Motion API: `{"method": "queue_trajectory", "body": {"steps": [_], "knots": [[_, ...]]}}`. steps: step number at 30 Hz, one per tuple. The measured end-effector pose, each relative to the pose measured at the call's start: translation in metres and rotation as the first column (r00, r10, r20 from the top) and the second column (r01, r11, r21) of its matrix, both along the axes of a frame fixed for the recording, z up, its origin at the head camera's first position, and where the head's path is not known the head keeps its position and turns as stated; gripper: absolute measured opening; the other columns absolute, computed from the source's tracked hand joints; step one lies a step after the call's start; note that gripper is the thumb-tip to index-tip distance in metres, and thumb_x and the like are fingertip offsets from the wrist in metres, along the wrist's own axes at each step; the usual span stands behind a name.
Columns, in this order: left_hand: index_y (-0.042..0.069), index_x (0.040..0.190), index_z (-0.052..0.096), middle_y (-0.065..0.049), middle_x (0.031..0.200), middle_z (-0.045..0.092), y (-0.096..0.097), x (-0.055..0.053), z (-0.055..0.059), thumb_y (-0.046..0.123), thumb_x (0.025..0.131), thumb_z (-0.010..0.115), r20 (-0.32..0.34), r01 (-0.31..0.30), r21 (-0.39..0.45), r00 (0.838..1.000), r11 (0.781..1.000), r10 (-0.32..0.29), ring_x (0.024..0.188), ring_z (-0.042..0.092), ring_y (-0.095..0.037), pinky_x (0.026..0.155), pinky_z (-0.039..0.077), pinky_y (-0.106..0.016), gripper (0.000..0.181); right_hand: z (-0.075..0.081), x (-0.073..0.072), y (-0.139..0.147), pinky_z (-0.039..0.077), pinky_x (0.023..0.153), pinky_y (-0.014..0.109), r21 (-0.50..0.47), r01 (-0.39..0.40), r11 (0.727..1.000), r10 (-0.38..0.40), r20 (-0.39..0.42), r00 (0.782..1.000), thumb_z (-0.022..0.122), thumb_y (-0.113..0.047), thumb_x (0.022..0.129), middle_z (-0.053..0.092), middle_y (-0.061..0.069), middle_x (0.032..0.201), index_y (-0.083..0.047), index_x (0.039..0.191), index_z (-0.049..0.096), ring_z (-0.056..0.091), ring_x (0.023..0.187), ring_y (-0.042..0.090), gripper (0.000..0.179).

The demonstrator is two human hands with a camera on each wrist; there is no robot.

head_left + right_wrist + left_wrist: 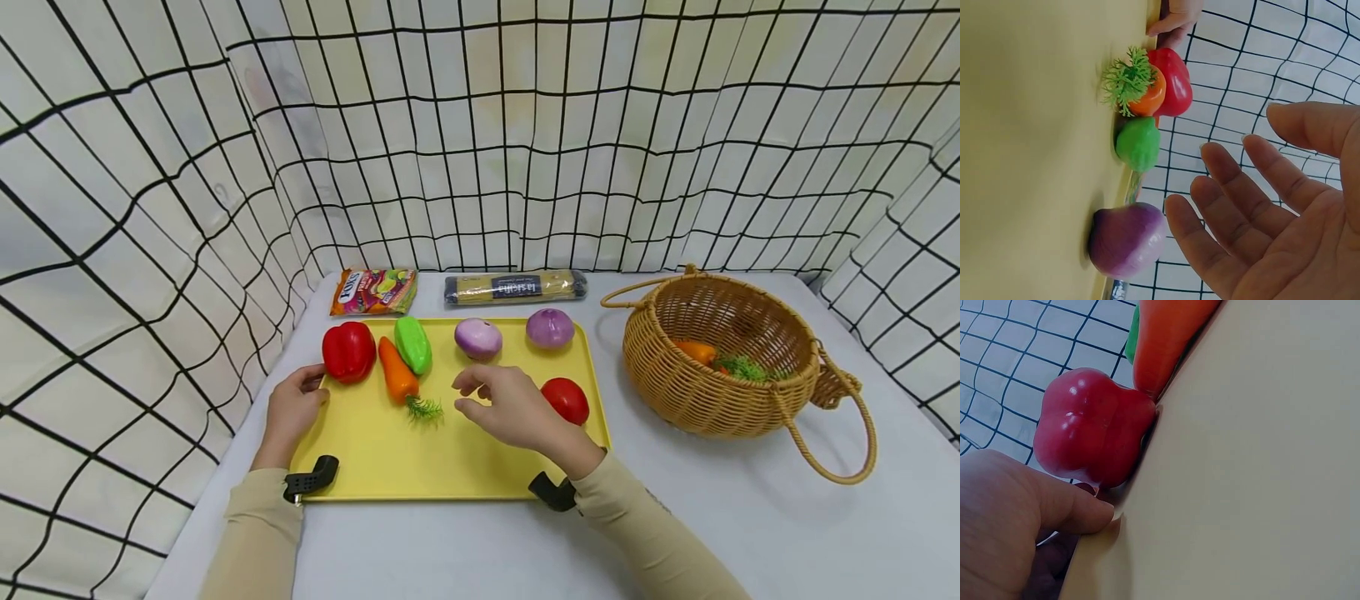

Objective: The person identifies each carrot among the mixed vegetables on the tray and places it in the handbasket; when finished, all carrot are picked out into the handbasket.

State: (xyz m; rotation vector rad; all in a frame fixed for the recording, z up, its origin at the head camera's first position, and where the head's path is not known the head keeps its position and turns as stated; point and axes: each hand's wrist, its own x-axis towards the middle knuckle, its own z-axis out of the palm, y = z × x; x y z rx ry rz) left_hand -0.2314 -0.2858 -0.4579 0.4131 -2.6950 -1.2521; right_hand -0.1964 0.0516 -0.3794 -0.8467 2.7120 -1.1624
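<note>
At the left edge of a yellow tray (465, 462), my left hand (295, 408) grips the rim, thumb (1088, 512) on top and fingers mostly hidden outside it. Just beyond that thumb is a red bell pepper (348, 352). My right hand (513, 408) hovers over the tray, holding nothing, its fingers loosely bent and apart in the right wrist view. A carrot (397, 375) with feathery green leaves lies beside a light green vegetable (413, 344). Two purple onions (478, 338) (550, 328) sit along the back. A tomato (565, 400), partly covered by my right hand, is on the right.
Behind the tray lie a colourful candy bag (373, 292) and a pack of spaghetti (516, 287). To the right stands a wicker basket (705, 408), with an orange vegetable (696, 351) and green leaves (742, 367) inside. Black netting over white cloth encloses the table.
</note>
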Motion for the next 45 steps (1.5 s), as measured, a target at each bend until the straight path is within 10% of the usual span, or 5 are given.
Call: {"method": "queue_trajectory", "body": {"steps": [45], "knots": [[0.0,0.133,0.056,-0.02,0.13,0.058,-0.002,-0.001,-0.003,0.006,0.091,0.053,-0.003,-0.009,0.015,1.0,1.0,0.009,0.11,0.053,-0.029,0.089,0.041,-0.034,0.042,-0.017,-0.053,-0.085,0.049,0.089,0.032,-0.054,0.214,0.975,-0.216,-0.035,0.976,0.073,-0.029,0.088,0.068,0.003,0.117,-0.012,0.12,0.066,0.063,0.106,0.021,0.037]]}}
